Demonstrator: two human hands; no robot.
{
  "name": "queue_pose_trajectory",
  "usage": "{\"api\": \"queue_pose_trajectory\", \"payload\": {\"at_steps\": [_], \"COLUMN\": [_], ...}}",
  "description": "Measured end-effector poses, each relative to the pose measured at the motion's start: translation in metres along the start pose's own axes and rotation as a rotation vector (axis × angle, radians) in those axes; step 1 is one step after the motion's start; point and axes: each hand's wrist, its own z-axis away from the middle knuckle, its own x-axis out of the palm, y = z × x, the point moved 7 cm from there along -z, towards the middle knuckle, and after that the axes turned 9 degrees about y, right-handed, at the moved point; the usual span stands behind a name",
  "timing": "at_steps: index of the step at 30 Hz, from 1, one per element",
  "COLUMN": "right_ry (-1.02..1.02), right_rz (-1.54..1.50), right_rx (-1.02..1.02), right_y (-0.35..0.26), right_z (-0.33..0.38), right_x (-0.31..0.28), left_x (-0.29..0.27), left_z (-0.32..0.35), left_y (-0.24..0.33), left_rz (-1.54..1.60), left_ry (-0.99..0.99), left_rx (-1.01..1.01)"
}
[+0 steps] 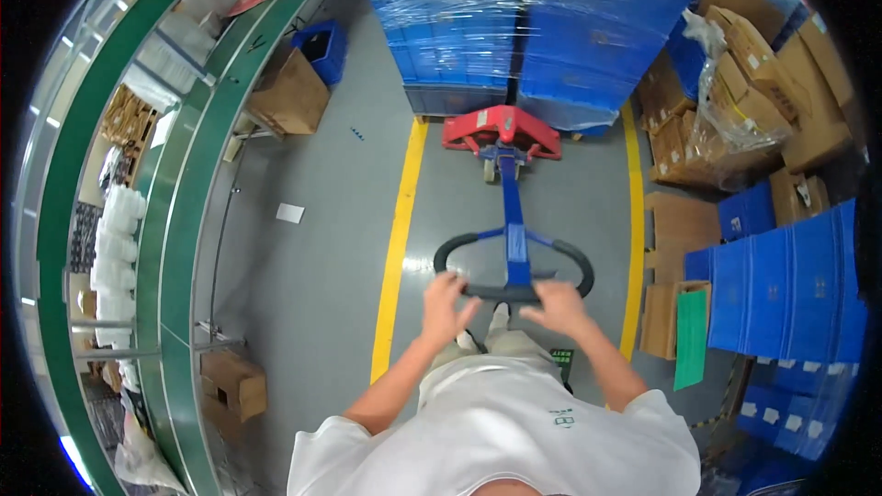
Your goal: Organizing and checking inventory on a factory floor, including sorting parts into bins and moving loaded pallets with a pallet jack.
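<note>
A red pallet jack [503,124] with a blue shaft stands in front of me, its forks hidden under the wrapped load. Its black looped handle [501,294] is close to my body. My left hand [447,308] is closed over the handle's near left corner, thumb apart from the bar. On the near right corner, my right hand [559,306] has its fingers hooked over the handle, the thumb pointing inward. Blue crates [450,46] wrapped in clear film rise in tall stacks beyond the jack.
Yellow floor lines [401,239] run along both sides. To the left is a long green-edged workbench [179,312], with a cardboard box [289,92] and a blue bin [322,50] beside it. Cardboard boxes [753,83] and blue crates [776,289] crowd the right. A white sheet [290,212] lies on the floor.
</note>
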Motion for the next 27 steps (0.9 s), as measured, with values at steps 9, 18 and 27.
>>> {"api": "queue_pose_trajectory", "payload": {"at_steps": [9,18,27], "right_ry": [0.999,1.377,-0.594], "right_rz": [0.183,0.544,0.331], "right_rx": [-0.066,0.014,0.378], "right_y": [0.031,0.071,0.132], "right_z": [-0.192,-0.313,-0.268], "right_x": [-0.224,-0.275,0.207], "left_x": [-0.012,-0.079,-0.057], "left_z": [0.159,0.523,0.230], "left_y": [-0.278,-0.316,-0.491], "left_rz": [0.098,-0.454,-0.434], "left_ry": [0.009,-0.607,-0.433], "left_rx": [-1.056,-1.103,-0.725]}}
